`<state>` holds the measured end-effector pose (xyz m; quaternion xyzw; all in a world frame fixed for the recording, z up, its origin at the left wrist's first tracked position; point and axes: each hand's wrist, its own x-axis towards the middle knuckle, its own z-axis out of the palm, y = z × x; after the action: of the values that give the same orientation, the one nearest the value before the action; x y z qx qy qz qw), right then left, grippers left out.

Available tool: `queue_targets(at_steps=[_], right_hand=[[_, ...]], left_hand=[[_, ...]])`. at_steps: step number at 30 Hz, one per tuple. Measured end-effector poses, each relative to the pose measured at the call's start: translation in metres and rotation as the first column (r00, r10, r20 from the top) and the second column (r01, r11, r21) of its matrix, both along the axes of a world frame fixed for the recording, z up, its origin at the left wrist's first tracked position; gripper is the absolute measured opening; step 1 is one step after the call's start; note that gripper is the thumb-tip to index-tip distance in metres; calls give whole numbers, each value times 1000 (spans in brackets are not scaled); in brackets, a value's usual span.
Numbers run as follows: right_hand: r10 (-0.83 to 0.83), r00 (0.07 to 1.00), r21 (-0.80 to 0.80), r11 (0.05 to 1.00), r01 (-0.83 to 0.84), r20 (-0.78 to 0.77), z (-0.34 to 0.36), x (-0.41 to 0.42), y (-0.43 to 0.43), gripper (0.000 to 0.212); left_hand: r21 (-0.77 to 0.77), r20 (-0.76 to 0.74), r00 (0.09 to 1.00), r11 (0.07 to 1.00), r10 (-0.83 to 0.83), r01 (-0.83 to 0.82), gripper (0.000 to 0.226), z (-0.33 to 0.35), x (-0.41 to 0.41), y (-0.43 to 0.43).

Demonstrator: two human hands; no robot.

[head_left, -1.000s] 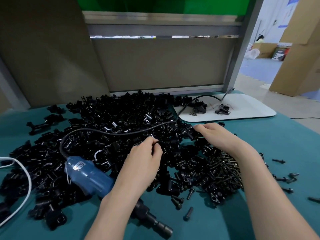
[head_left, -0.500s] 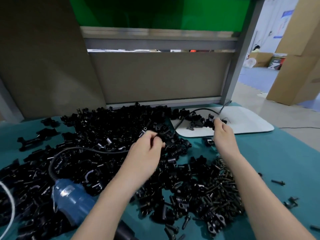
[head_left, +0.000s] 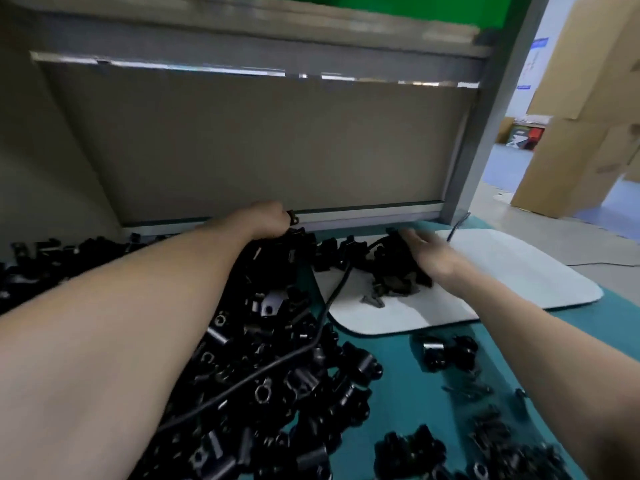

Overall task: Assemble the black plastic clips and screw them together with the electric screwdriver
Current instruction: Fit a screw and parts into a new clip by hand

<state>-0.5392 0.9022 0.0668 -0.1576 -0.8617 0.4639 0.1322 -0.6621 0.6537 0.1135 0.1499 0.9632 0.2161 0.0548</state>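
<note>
Left hand [head_left: 268, 218] fisted around a small black clip [head_left: 293, 217] above the clip pile [head_left: 277, 358]; right hand [head_left: 427, 252] blurred, fingers loosely spread over clips on white mat [head_left: 519, 271].

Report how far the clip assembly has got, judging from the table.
Done: a small cluster of clips lies on the white mat, though blur hides whether they are screwed. In hand: the left hand is closed on a black clip at the pile's far edge; the right hand reaches over the mat's clips. Left: the large loose pile on the teal table, so most remains. No screwdriver is visible, only its cable.
</note>
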Motion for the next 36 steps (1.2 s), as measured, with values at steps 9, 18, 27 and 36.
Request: queue_targets(at_steps=[9, 18, 27, 36], right_hand=[[155, 987, -136, 980, -147, 47, -8, -33, -42, 63], [105, 986, -148, 985, -85, 129, 7, 66, -34, 52], [153, 955, 44, 985, -170, 254, 27, 167, -51, 55], [-23, 979, -182, 983, -15, -201, 42, 287, -115, 44]], left_hand=[[-39, 31, 968, 967, -250, 251, 41, -21, 19, 46], [-35, 151, 899, 907, -411, 420, 27, -7, 116, 22], [95, 74, 953, 953, -294, 287, 30, 0, 217, 7], [875, 40, 998, 481, 40, -54, 15, 28, 374, -83]])
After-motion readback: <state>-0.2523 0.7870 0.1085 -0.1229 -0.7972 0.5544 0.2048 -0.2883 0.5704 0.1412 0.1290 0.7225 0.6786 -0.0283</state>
